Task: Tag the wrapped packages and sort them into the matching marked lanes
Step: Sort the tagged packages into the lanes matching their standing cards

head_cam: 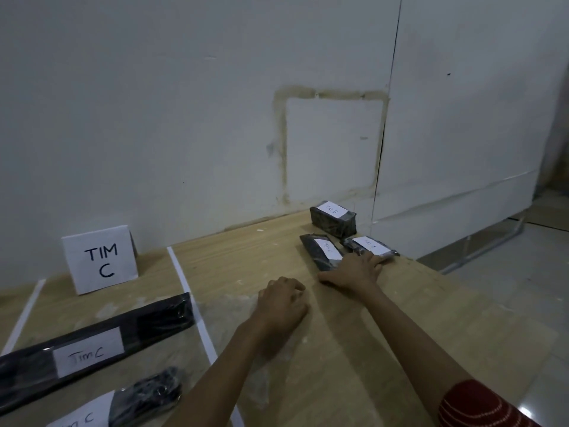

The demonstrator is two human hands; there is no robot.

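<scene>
- Five black plastic-wrapped packages are in view, and each carries a white paper tag, so tagging looks done for these.
- Two already lie in the lane headed by the white folded card marked "TIM C" (100, 260). One is a long flat black package (92, 343) tagged "Tim C". The other is a shorter crinkled black package (144, 392) at the near edge, whose tag ends in "C".
- Three wait unsorted at the far right of the pale wooden table (400, 334):
  - a chunky block-shaped package (334, 221) tagged "Tim B", nearest the wall;
  - a slim flat package (321, 251) tagged "Tim C";
  - just beside it, a small flat package (371, 246) whose tag I cannot read for sure.
- My right hand (354, 268) lies flat with fingers spread on the near end of the slim flat package. The fingertips reach the small flat package, and the hand grips neither.
- My left hand (281, 303) rests on the table with fingers loosely curled, holding nothing I can see.
- Two white tape strips (191, 300) edge the C lane. Only one lane card shows, and no A or B lane is in view.
- Left to do, I judge: three packages to sort, the slim one likely first, into the C lane.
</scene>
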